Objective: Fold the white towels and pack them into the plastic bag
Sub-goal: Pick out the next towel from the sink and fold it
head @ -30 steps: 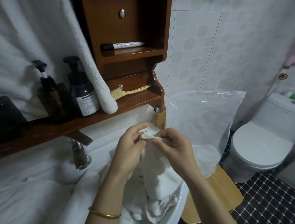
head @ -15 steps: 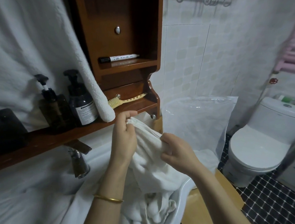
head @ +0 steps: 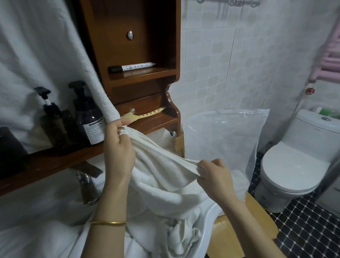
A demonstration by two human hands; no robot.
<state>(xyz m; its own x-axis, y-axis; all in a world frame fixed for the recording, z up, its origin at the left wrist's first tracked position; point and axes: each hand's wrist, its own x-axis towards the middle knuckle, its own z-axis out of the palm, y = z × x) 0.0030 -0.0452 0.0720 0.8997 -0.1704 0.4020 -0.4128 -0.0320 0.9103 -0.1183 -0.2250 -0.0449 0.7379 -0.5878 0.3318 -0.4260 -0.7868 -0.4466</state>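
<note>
The hands have drawn apart: a second ago both were pinched together on one corner, and now they have run outward along the hem. The left hand (head: pixel 118 146) has risen towards the wooden shelf (head: pixel 152 123), while the right hand (head: pixel 215 175) has slid down and to the right.

Both hands are closed on the white towel (head: pixel 159 179). The left pinches its edge between thumb and curled fingers, up near the comb (head: pixel 142 115) on the shelf. The right nips the same hem lower down. The hem runs taut between them, slanting from upper left to lower right. That is the towel's long line just now, though it is not yet level. The rest of the cloth sags below the hem in loose folds and bunches into the sink (head: pixel 204 233), beside the faucet (head: pixel 88 187).

The plastic bag (head: pixel 223 139) stands upright on the wooden chair (head: pixel 258 218), behind and to the right of the towel. Something white shows through its lower part, but I cannot tell what it is. The right hand is clearly the nearer to the bag and the left is well away from it.

As I see it, the towel is still being opened out, so the fold has not begun. The heap in the sink must lift clear before the edges can meet. When packing comes, the towel will have to travel rightward, past the right hand, to the bag's mouth at its top.
</note>
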